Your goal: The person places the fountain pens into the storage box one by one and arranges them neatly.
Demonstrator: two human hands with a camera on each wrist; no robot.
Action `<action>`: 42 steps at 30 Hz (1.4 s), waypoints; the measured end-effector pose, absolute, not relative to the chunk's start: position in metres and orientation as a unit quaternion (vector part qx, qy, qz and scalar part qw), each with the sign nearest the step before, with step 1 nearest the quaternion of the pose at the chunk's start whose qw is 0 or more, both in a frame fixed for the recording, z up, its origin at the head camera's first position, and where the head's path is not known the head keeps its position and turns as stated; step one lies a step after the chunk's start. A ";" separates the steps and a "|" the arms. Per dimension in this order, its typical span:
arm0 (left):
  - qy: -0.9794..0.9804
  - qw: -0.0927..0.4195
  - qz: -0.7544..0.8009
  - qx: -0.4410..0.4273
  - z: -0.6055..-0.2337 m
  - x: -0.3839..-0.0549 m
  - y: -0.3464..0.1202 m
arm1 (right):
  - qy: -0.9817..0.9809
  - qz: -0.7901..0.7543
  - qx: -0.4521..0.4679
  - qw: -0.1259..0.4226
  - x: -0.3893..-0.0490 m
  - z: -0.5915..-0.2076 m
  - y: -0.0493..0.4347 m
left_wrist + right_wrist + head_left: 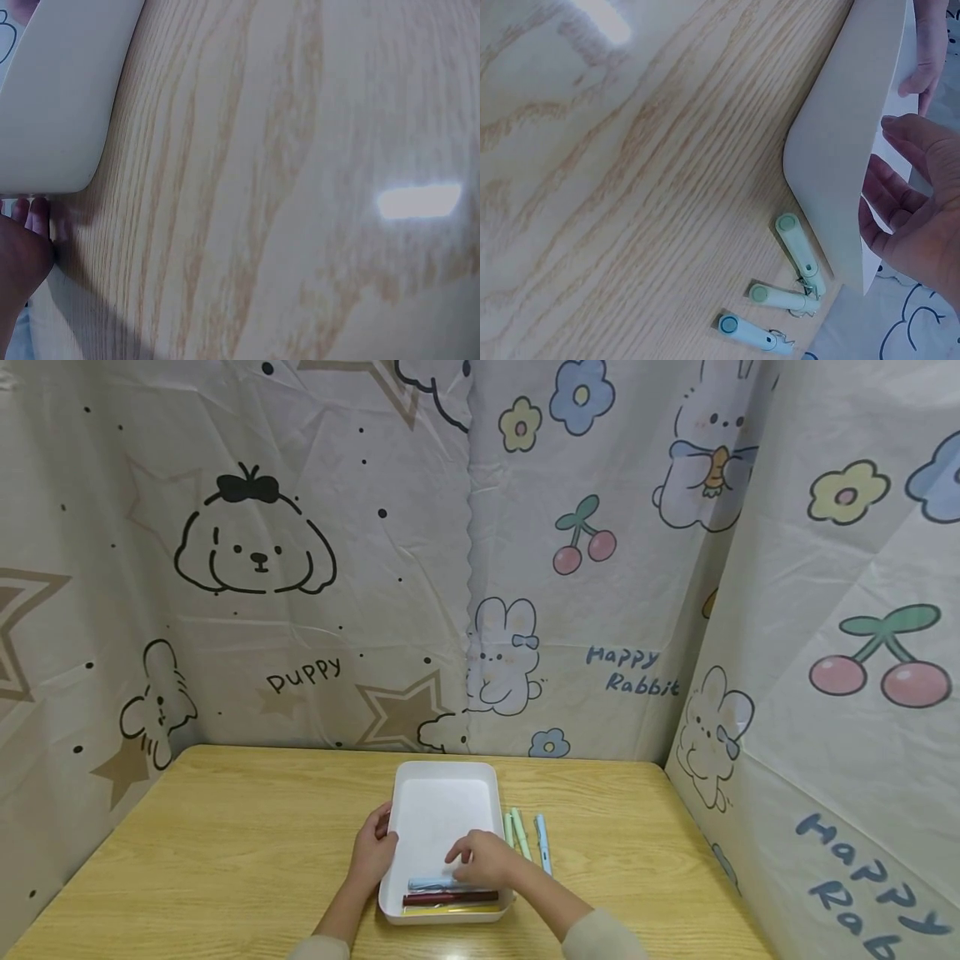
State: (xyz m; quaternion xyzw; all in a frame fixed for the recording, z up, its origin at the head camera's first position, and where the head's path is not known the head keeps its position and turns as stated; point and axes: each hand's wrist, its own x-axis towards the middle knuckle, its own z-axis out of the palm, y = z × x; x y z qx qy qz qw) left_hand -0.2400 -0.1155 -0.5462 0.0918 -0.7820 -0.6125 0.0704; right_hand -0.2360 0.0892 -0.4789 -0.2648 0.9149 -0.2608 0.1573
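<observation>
A white tray (442, 797) stands on the wooden table, long side pointing away from me. My left hand (372, 850) grips its left side, thumb over the rim and fingers outside. Above the tray's inside hovers my right hand (486, 858), fingers loosely bent with nothing between them in the right wrist view. At the tray's near end lie a light blue pen (431, 884), a dark red pen (450, 899) and a yellow pen (450, 910), side by side and crosswise. The blue one lies just below the right fingers, which partly cover its right end.
Right of the tray, two light green pens (799, 244) and a light blue pen (750, 331) lie on the table (247, 843). Cloth curtains (405, 568) with cartoon prints hang behind the table and along both sides.
</observation>
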 end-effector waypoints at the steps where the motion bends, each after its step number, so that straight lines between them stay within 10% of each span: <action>1: -0.782 0.070 -0.613 0.092 -0.546 -0.240 -0.116 | 0.915 -0.263 -0.264 0.155 -0.237 -0.477 0.090; 42: -0.783 0.080 -0.612 0.083 -0.547 -0.240 -0.116 | 0.918 -0.310 -0.231 0.085 -0.258 -0.463 0.138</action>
